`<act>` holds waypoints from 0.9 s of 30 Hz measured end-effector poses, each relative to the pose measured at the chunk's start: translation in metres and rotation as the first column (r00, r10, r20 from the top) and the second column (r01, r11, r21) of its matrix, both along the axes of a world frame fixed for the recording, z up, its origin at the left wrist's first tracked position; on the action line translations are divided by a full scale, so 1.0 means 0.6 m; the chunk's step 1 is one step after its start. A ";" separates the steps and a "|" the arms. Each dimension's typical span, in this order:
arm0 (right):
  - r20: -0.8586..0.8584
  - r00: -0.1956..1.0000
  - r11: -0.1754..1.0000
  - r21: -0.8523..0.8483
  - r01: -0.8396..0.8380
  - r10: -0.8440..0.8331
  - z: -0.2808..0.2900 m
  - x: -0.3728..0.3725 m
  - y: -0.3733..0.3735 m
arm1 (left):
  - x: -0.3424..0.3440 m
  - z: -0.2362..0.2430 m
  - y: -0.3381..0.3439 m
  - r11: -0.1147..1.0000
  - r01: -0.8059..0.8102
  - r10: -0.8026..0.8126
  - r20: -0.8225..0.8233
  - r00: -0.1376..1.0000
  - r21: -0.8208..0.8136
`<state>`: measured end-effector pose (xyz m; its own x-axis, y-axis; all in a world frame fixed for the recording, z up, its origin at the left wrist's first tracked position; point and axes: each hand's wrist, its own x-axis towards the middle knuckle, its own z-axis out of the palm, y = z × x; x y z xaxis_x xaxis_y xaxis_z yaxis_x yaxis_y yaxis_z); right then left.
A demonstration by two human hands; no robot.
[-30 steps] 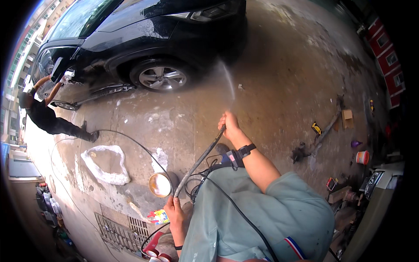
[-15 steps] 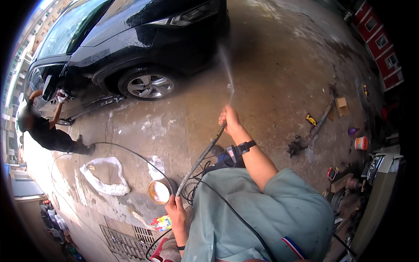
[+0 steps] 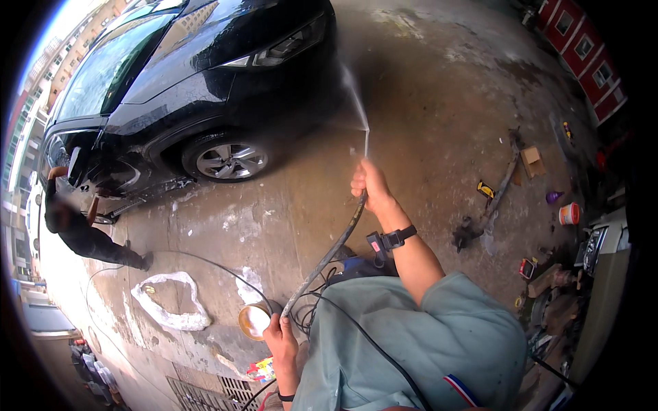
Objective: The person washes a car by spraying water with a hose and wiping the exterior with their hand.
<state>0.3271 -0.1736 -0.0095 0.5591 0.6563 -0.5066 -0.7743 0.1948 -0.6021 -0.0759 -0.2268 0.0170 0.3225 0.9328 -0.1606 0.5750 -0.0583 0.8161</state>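
Note:
My right hand (image 3: pixel 371 186) is wrapped round the front of a dark hose (image 3: pixel 323 264), just behind a thin metal spray lance (image 3: pixel 367 142). White water (image 3: pixel 354 94) fans from its tip toward the front end of a black car (image 3: pixel 212 82). Lower down, my left hand (image 3: pixel 279 341) grips the same hose near my body, its fingers closed. A yellowish bucket (image 3: pixel 252 322) with whitish contents stands just left of that hand. The lance does not touch the car.
A co-worker in dark clothes (image 3: pixel 96 240) reaches to the car's side at left. A thin hose trails over the wet ground from there. A white ring-shaped cloth or bag (image 3: pixel 195 320) lies nearby. At right are a cardboard box (image 3: pixel 532 162), a white-and-orange bucket (image 3: pixel 569 214) and scattered parts.
The whole view has shifted, so the car sits lower and farther left. My right hand and the lance have moved slightly right in the picture; water still sprays and both hands keep their hold.

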 end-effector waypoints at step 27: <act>0.039 0.999 0.992 0.121 0.030 -0.035 0.153 0.156 0.006 | 0.122 0.109 -0.003 0.954 0.284 -0.286 0.015 0.958 0.092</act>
